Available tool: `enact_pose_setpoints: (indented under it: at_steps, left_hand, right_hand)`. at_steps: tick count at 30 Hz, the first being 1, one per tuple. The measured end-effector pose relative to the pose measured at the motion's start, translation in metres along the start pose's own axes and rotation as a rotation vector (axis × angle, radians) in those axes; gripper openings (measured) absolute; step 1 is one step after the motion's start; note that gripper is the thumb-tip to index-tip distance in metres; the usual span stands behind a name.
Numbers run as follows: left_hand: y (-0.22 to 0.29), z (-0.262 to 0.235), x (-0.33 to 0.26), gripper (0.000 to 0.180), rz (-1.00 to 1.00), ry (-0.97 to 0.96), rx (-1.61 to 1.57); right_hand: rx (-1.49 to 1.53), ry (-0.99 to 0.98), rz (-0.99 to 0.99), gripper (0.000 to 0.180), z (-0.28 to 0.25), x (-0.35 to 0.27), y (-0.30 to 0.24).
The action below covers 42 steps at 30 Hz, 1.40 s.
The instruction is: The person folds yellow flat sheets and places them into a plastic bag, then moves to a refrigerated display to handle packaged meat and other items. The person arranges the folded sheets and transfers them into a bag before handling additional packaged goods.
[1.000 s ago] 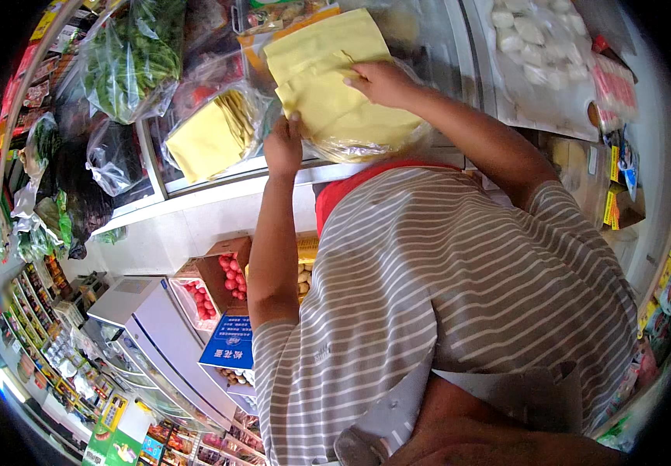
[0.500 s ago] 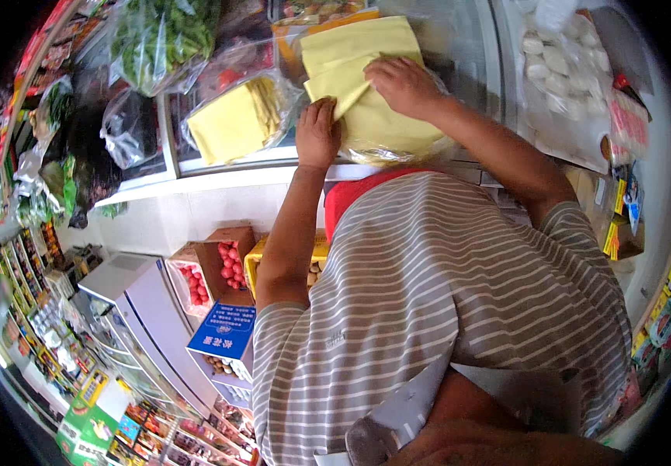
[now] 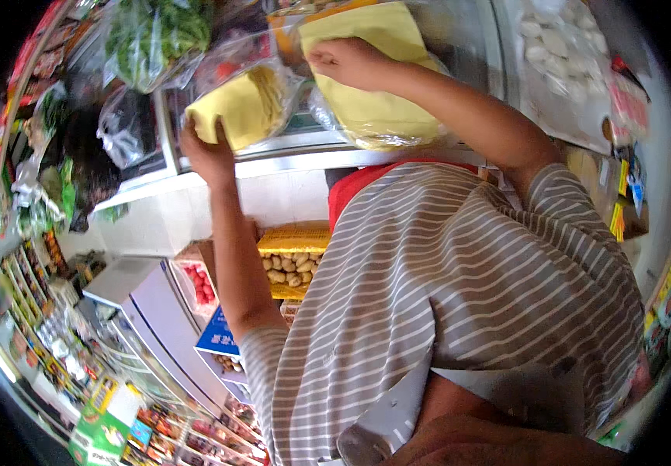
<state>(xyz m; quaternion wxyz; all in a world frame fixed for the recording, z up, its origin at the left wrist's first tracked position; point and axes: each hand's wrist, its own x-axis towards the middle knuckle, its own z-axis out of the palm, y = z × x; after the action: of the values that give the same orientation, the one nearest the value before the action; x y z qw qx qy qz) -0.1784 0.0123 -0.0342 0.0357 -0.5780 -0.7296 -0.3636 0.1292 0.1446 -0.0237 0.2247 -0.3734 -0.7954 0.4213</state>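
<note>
Head view showed a shop: a glass-topped counter (image 3: 459, 62) ahead, packed shelves (image 3: 32, 311) below left, a box of pale nuts (image 3: 293, 268) beneath the arms. Left hand (image 3: 209, 151) was cupped under the near corner of a small yellow stack in a clear bag (image 3: 246, 105), fingers curled against it. Right hand (image 3: 351, 60) lay pressed flat, fingers together, on a larger yellow sheet (image 3: 374, 116) just right of the bag. Bagged greens (image 3: 149, 35) sat beyond the left hand.

Glossy, crinkled clear plastic is seen around the yellow noodle bundle (image 3: 246, 105) at eleven o'clock. Matt, smooth yellow sheets (image 3: 366, 78) are stacked at twelve. Striped shirt (image 3: 459, 295) cloth looks soft, matt.
</note>
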Motion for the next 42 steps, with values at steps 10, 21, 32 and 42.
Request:
enact_pose_setpoints:
  at_steps: [10,21,32,42]
  left_hand:
    - [0.172,0.138,-0.079,0.034,0.459,-1.168,-0.157]
    - [0.142,0.117,-0.085,0.021,0.32,-1.223,-0.368]
    - [0.188,0.014,-0.007,0.021,-0.069,-0.646,-0.623]
    - [0.172,-0.005,-0.058,0.022,-0.091,-1.055,-0.576]
  right_hand:
    - [-0.735,-0.327,0.059,0.015,-0.062,-0.204,0.095]
    - [-0.332,-0.157,0.188,0.012,-0.083,-0.175,0.081]
    - [-0.234,0.006,0.074,0.022,-0.14,-0.126,-0.039]
    - [-0.155,-0.253,0.225,0.022,-0.132,-0.195,-0.031]
